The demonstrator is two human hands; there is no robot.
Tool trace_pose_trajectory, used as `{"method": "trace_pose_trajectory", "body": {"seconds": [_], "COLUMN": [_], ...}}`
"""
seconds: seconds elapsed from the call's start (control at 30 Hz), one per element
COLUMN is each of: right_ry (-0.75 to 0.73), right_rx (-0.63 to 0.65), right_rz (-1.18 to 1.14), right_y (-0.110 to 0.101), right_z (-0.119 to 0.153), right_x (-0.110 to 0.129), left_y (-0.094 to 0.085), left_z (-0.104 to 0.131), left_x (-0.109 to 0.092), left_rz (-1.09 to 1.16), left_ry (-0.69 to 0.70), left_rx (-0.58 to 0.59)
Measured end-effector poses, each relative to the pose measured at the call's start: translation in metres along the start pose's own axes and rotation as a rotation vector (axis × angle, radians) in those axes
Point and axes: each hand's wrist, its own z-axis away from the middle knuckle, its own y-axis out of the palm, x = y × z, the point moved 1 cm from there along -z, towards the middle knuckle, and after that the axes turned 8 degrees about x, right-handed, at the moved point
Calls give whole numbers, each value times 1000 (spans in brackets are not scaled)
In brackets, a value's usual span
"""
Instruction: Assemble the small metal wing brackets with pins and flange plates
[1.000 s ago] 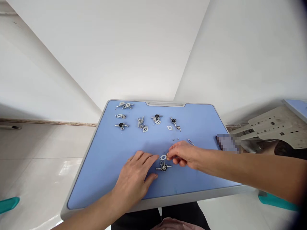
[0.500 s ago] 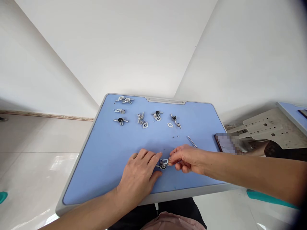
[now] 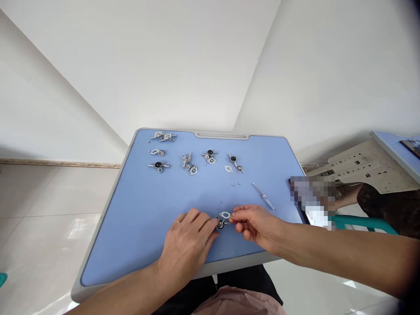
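Note:
Near the front of the blue desk, my left hand (image 3: 188, 238) grips a small metal valve-like part (image 3: 222, 225) with a dark round centre and a thin stem to the right. Between thumb and forefinger, my right hand (image 3: 254, 223) pinches a flat metal plate (image 3: 225, 215), oval with a large central hole. The plate is tilted just above the far side of the valve-like part; whether they touch I cannot tell. Beyond my right hand lies a screwdriver (image 3: 264, 196) with a clear handle. Two tiny screws (image 3: 236, 184) rest farther back.
Across the back of the desk (image 3: 138, 227) lie several similar metal parts (image 3: 159, 165) and a loose oval plate (image 3: 228, 169). A phone (image 3: 297, 197), partly blurred out, lies at the right edge. To the right are a beige chair (image 3: 364, 168) and a person's arm (image 3: 349, 197).
My right hand has raised the plate slightly and turned it flatter above the valve-like part. The view has shifted slightly, and more of the screwdriver shows.

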Motion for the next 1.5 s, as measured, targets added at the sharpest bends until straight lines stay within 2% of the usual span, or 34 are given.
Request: {"method": "trace_pose_trajectory", "body": {"seconds": [0.33,0.57,0.83,0.93,1.1,1.23,1.33,1.5], "right_ry": [21,59,102,-9,-319,-480,-548,-632], "right_rx": [38,2,12,-21,0,-60,-78,-66], "right_rz": [103,201,409,569,978,1217,1293,1250], "right_y": [3,2,6,6,4,4,4,-1], "right_z": [-4,-11,-13,-14,-10,-7,-6,-8], "right_x": [1,9,14,16,18,16,14,7], "left_y": [2,4,4,5,6,6,6,8], "left_z": [-1,-1,-1,-1,-1,-3,-5,-4], "left_x": [0,1,1,1,2,2,2,-2], "left_rz": [-99,-122,-119,-114,-84,-41,-18,1], "left_ry": [51,79,76,45,-73,-168,-191,-207], "left_rx": [-33,-42,-39,-39,-1,37,44,48]}}
